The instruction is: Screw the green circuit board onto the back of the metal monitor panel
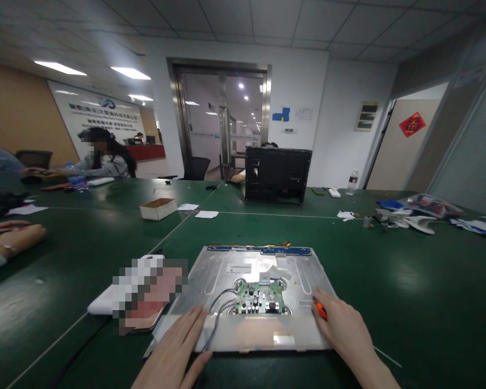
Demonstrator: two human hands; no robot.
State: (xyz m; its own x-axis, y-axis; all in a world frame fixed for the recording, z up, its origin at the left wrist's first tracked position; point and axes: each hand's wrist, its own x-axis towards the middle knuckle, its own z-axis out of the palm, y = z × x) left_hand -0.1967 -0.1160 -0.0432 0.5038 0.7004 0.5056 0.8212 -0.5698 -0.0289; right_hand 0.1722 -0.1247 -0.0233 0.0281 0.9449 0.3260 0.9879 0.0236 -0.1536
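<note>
The metal back of a display panel [259, 335] lies in front of me on the green table. A green circuit board [261, 298] sits at its middle, with grey cables [216, 319] running down its left side and a blue board strip [263, 250] along its far edge. My left hand [181, 346] rests with fingers stretched out on the panel's near left corner, beside the cables. At the panel's right side, my right hand [342, 329] is closed around an orange-handled screwdriver [321, 310]; its thin shaft points left over the metal, and most of the handle is hidden.
A phone [145, 316] and a white object [105, 300], partly blurred out, lie left of the panel. Farther off stand an open box [158, 209] and a black monitor housing [278, 175]. Another person's hands [21, 237] are at the left. Loose parts [405, 219] lie right.
</note>
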